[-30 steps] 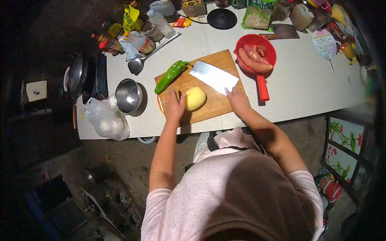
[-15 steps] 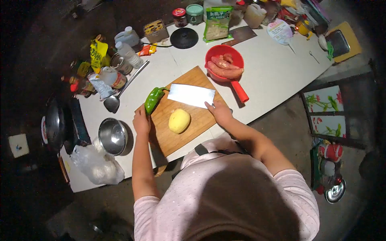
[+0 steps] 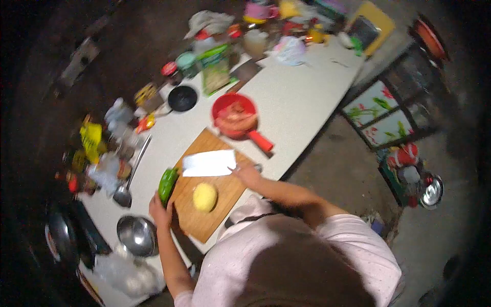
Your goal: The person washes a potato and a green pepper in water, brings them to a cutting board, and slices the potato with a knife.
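Observation:
Tilted across the far part of a wooden cutting board [image 3: 207, 229] lies a cleaver [image 3: 207, 162], its broad blade bright with glare. My right hand [image 3: 246, 175] is closed over its handle, whose end pokes out beyond the fingers. At the board's left edge my left hand [image 3: 161, 211] has its fingers around the lower end of a green pepper [image 3: 168, 183]. A peeled, pale yellow potato [image 3: 205, 197] rests on the board between the two hands, touched by neither. Motion blur softens the fingers.
Beyond the board stands a red strainer [image 3: 220, 105] holding reddish, sausage-like pieces. A steel bowl [image 3: 137, 235] and a plastic bag [image 3: 123, 271] are at the left. A ladle [image 3: 123, 196], bottles and jars line the far side, near a second cleaver [image 3: 248, 70].
The head view has turned and shifted, so the table appears rotated and lower left. Both hands, the cleaver, pepper and potato keep about the same places on the board.

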`<action>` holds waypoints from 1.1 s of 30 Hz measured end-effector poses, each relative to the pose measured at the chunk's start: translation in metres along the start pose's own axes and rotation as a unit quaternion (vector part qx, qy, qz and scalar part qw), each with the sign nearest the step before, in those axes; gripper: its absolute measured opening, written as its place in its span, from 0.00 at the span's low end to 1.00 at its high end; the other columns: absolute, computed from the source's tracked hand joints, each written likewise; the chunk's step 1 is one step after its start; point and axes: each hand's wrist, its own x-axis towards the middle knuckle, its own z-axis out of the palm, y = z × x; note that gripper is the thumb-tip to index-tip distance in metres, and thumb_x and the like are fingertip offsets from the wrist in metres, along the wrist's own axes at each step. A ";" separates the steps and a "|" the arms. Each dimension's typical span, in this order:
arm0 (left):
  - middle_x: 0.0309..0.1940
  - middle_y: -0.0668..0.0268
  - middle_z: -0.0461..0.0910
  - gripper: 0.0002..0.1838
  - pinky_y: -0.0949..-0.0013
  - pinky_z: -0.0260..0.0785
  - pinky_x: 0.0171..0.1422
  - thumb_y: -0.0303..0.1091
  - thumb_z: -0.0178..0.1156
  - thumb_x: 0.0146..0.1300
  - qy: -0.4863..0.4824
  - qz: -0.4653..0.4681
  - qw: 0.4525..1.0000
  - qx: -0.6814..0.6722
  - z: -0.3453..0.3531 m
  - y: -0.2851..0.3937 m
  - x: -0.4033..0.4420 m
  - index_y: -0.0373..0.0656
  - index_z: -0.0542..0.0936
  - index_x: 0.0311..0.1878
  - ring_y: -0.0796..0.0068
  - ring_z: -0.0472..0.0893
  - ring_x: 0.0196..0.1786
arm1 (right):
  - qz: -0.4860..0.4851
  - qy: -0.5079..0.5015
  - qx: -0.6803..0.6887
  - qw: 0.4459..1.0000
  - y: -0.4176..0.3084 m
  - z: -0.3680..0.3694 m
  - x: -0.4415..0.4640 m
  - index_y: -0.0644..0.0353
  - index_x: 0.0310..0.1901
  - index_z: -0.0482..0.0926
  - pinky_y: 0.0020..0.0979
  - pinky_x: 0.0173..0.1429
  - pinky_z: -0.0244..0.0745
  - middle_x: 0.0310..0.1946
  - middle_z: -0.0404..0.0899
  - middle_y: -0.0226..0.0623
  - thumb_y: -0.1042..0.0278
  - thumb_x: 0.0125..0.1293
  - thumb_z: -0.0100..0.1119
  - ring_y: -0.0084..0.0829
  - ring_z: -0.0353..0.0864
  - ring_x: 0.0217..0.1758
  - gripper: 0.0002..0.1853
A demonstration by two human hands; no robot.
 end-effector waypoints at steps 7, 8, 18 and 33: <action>0.52 0.45 0.68 0.23 0.52 0.57 0.60 0.30 0.57 0.55 0.086 -0.014 0.996 -0.036 0.016 0.065 -0.007 0.33 0.67 0.54 0.46 0.66 0.55 | 0.022 -0.138 -0.002 0.990 -0.005 -0.032 0.009 0.42 0.62 0.62 0.39 0.49 0.73 0.50 0.67 0.48 0.74 0.59 0.42 0.45 0.73 0.48 0.27; 0.52 0.45 0.68 0.22 0.52 0.57 0.60 0.30 0.56 0.56 0.068 -0.001 0.994 -0.081 0.016 0.083 -0.009 0.33 0.68 0.54 0.46 0.66 0.55 | 0.024 -0.136 0.012 0.990 -0.004 -0.030 0.009 0.43 0.62 0.62 0.39 0.49 0.72 0.50 0.67 0.48 0.74 0.59 0.42 0.45 0.73 0.49 0.27; 0.56 0.48 0.62 0.27 0.48 0.52 0.63 0.37 0.57 0.54 0.020 0.111 0.993 -0.045 0.051 0.146 -0.037 0.37 0.65 0.56 0.46 0.60 0.60 | 0.036 -0.116 0.027 0.992 -0.011 -0.042 0.003 0.44 0.63 0.62 0.44 0.56 0.65 0.50 0.67 0.48 0.74 0.59 0.41 0.45 0.68 0.55 0.28; 0.55 0.46 0.64 0.28 0.49 0.53 0.62 0.37 0.59 0.53 0.010 0.138 0.988 -0.062 0.046 0.139 -0.032 0.37 0.66 0.56 0.46 0.62 0.58 | 0.033 -0.115 -0.013 0.993 -0.008 -0.028 0.003 0.41 0.64 0.59 0.42 0.55 0.67 0.53 0.67 0.46 0.71 0.60 0.41 0.42 0.68 0.56 0.29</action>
